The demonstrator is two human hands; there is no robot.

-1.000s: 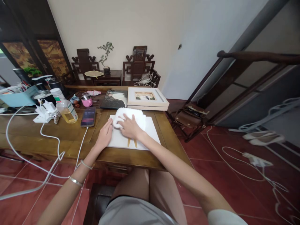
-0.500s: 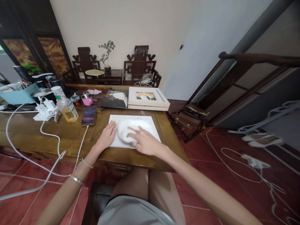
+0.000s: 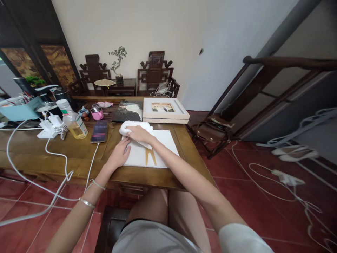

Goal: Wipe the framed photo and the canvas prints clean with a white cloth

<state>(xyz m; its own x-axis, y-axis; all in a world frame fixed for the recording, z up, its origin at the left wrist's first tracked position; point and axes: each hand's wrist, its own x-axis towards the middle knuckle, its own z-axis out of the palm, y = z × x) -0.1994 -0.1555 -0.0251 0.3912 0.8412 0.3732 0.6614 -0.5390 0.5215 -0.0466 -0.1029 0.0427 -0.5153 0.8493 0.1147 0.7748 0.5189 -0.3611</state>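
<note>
Head view: left hand at the white board's left edge, fingers extended and ungripping; white cloth over its far-left part, right hand upon it, gripping or merely pressing, I can't tell. Wiping seems underway; the uncovered right side's progress is unclear.

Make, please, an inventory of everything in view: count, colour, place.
Table: 1, brown, centre
Board: 1, white, on table
Cloth: 1, white, on board
Smartphone: 1, dark, left of board
Bottle: 1, clear, beside smartphone
Mug: 1, pink, behind smartphone
Pictures: 2, white and dark, table's far side
Container: 1, blue, table's left
Power strips: 2, white, table and floor
Bonsai: 1, green, near wall
Armchairs: 2, dark brown, near wall
Handbag: 1, brown, right of table
Shoes: 2, pale, far right
Left grip: 1, on board
Right grip: 1, on cloth
</note>
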